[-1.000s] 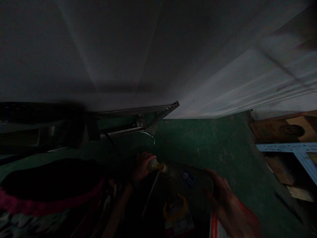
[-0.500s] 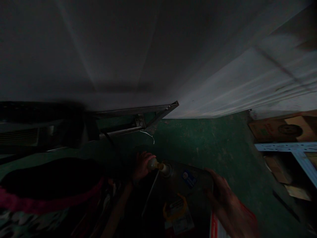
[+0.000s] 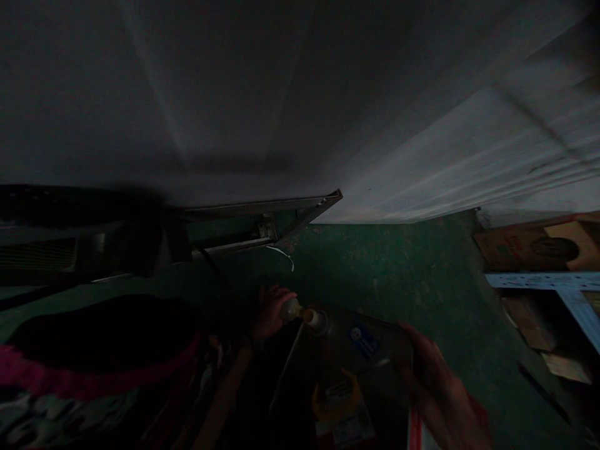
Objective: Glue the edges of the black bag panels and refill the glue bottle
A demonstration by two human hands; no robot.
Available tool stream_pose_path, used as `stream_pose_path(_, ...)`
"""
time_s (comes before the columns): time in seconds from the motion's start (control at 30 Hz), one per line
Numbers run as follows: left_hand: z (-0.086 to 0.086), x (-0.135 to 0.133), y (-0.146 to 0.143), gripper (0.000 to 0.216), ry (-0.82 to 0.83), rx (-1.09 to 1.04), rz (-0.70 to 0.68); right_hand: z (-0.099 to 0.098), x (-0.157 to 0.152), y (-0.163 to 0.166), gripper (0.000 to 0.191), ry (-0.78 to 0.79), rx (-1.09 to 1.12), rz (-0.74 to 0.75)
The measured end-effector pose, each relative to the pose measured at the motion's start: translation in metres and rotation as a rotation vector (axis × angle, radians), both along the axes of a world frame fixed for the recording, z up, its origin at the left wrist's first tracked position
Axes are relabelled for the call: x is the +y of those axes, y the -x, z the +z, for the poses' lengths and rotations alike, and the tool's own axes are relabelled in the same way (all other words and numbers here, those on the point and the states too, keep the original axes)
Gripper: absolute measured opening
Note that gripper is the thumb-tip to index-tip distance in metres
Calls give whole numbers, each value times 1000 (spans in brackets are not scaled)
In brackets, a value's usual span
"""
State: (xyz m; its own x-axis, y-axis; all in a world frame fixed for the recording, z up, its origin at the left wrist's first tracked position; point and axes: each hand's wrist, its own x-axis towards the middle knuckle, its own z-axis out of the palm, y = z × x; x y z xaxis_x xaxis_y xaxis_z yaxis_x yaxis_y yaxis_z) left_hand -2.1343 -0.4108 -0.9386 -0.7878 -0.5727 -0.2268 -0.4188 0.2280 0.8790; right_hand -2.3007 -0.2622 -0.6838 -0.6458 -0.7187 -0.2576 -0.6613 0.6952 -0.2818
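A large, dark rectangular can [image 3: 384, 362] is tilted, with a blue label [image 3: 363, 340] and a yellow handle [image 3: 351, 400] on its top. My right hand [image 3: 435, 381] is wrapped round the can's far right edge. My left hand [image 3: 272, 312] is closed round a small clear bottle [image 3: 289, 309]. The bottle's mouth meets the can's white spout [image 3: 317, 321], and something yellowish shows at the join. In this dim light I cannot tell whether liquid is flowing. The fingers behind the bottle are partly hidden.
A pale wall [image 3: 375, 156] rises ahead above the green floor [image 3: 365, 262]. At left stands a dark metal frame [image 3: 262, 240], with a white strip [image 3: 284, 253] on the floor by it. A blue shelf rack [image 3: 539, 279] and cardboard box [image 3: 520, 247] are at right.
The can and my right hand have shifted slightly right and down in view. Both hands keep their holds, and the bottle stays at the spout.
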Motion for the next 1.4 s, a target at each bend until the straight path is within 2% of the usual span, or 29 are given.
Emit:
stream_pose_path(0.2, 5, -1, 1, 52, -13, -20, 7, -1, 3, 6, 48, -16, -40, -7)
stream_pose_path(0.33, 11, -3, 1, 49, -36, -30, 6, 5, 1, 0, 47, -30, -51, -28)
stream_pose_path(0.5, 5, 0, 2, 52, -24, -20, 10, 14, -3, -11, 46, -62, -69, -50)
stream_pose_path(0.6, 2, 1, 1, 54, -9, -15, 6, 9, -2, -9, 46, -21, -35, -11)
stream_pose_path(0.87, 7, -4, -2, 52, -15, -7, -19, 0, -7, -11, 43, 43, 64, 12)
stream_pose_path(1.1, 4, -2, -1, 51, -9, -14, -11, -3, -1, 1, 45, -2, 39, 77)
stream_pose_path(1.23, 5, -3, -1, 52, -25, -18, -14, -6, -1, 2, 44, 31, 64, 96)
stream_pose_path(1.4, 9, -6, -4, 51, -41, 10, -23, -3, -4, 0, 44, -21, 63, 122)
